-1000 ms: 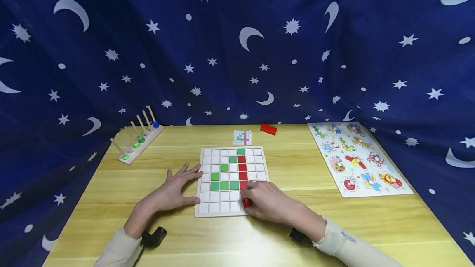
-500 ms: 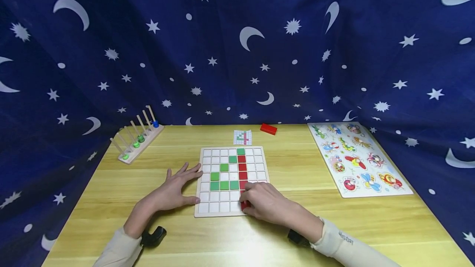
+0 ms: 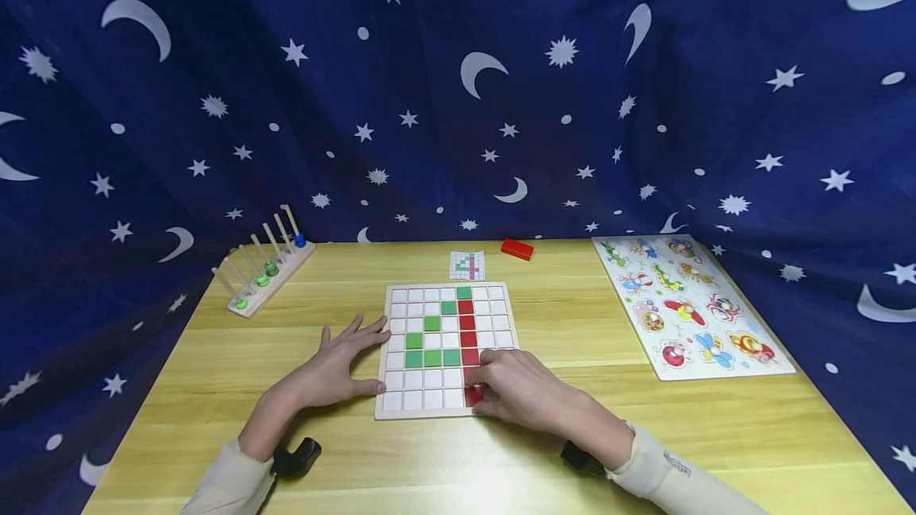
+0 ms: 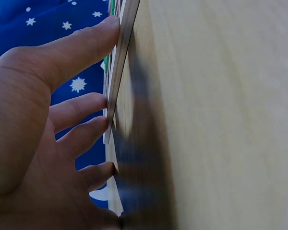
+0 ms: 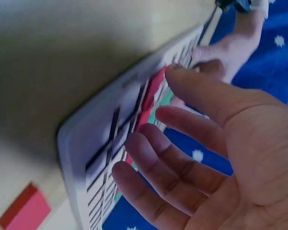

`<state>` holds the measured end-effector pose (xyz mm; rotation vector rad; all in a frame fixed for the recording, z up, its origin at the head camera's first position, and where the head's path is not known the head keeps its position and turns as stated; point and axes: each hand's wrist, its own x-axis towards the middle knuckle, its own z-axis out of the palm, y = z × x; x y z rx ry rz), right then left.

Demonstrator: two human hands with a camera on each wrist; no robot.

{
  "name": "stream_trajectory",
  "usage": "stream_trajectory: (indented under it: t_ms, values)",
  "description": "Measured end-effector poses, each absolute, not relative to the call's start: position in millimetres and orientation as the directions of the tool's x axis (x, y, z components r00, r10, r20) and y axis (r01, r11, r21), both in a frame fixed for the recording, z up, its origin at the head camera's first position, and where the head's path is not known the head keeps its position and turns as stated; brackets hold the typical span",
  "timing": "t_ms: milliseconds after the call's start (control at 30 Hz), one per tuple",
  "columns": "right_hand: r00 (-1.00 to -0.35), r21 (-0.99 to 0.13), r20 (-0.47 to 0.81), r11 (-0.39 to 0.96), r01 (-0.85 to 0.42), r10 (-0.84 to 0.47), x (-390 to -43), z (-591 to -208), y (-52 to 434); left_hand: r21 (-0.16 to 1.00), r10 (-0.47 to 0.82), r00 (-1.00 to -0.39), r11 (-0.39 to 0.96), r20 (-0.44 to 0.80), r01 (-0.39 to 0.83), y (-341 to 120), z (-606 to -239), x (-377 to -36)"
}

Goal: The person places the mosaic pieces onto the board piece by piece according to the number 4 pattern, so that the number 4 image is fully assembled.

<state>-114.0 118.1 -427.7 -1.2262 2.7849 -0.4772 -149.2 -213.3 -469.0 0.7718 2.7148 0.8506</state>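
A square wooden grid board point(image 3: 439, 414) lies on the table with white squares, a stepped shape of green tiles point(image 3: 432, 358) and a column of red tiles point(image 3: 467, 323). My left hand point(image 3: 331, 368) rests at the board's left edge, fingers spread, with thumb and fingertips touching the rim. My right hand point(image 3: 525, 392) is over the lower right part of the board. Its thumb and index finger are at opposite ends of the lowest red tile point(image 3: 473, 396), pinching it in its square. The right wrist view shows the thumb tip on the end of that red tile point(image 5: 154, 88).
Behind the board lie a small pattern card point(image 3: 467, 265) and a red block point(image 3: 518, 249). A wooden peg stand point(image 3: 275, 276) with green and blue pieces is at the back left. An insect puzzle board point(image 3: 694, 308) lies on the right. A starry blue curtain point(image 3: 429, 102) hangs behind.
The lowest red tile has gone from dark and partly hidden in my right fingers to lying flat in its square. My right hand shifts slightly; the left hand stays put.
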Motion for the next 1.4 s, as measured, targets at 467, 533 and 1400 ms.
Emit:
stream_trajectory:
  t_ms: [467, 533, 1400]
  values:
    - [-0.790, -0.328, 0.047, 0.738, -0.590, -0.611, -105.2, -421.6, 175.3, 0.572, 0.529, -0.848, 0.706, -0.033, 0.418, -213.7, -468.6, -149.0]
    - [-0.802, -0.309, 0.041, 0.756, -0.577, -0.596, -103.8, -422.8, 182.4, 0.572, 0.530, -0.847, 0.705, -0.032, 0.419, -213.2, -468.7, -149.0]
    - [-0.808, -0.246, 0.041, 0.778, -0.578, -0.588, -113.7, -423.4, 192.6, 0.576, 0.522, -0.852, 0.708, -0.038, 0.408, -212.3, -468.0, -147.2]
